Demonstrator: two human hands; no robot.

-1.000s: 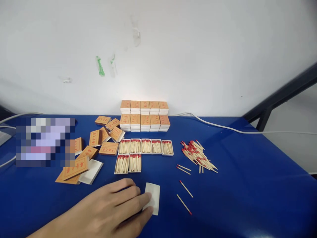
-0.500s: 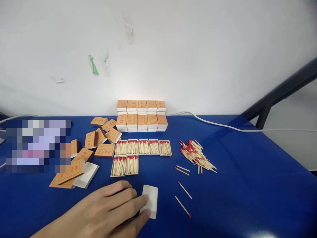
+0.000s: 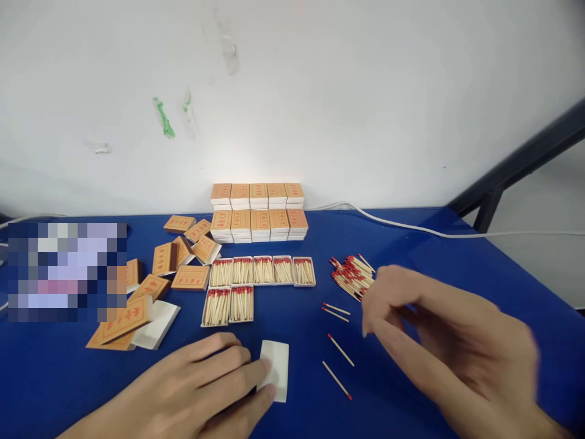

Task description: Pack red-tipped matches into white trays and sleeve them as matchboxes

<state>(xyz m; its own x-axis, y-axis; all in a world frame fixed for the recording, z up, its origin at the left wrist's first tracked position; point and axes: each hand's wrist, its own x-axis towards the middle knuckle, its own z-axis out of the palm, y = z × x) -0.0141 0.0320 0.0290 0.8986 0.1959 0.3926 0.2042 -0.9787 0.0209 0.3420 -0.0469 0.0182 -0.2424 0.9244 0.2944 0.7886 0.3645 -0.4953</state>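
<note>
My left hand (image 3: 201, 384) lies low at the front of the blue table (image 3: 461, 256), its thumb and fingertips pinching the left edge of an empty white matchbox tray (image 3: 278, 364) that rests flat on the cloth. My right hand (image 3: 439, 335) comes in from the right, slightly blurred, with fingers apart and nothing in them. Its fingertips reach the near edge of a loose pile of red-tipped matches (image 3: 348, 272). Three stray matches (image 3: 340, 349) lie between the tray and the pile.
Several filled trays (image 3: 262, 270) sit in two rows behind the empty one. Closed orange matchboxes (image 3: 258, 210) are stacked against the wall. Orange sleeves (image 3: 183, 256) lie scattered at the left. A white cable (image 3: 411, 228) runs along the back, and a black bar (image 3: 516, 164) slants at right.
My right hand has come into view from the right and reached the match pile. My left hand stays on the empty tray; the view has shifted slightly.
</note>
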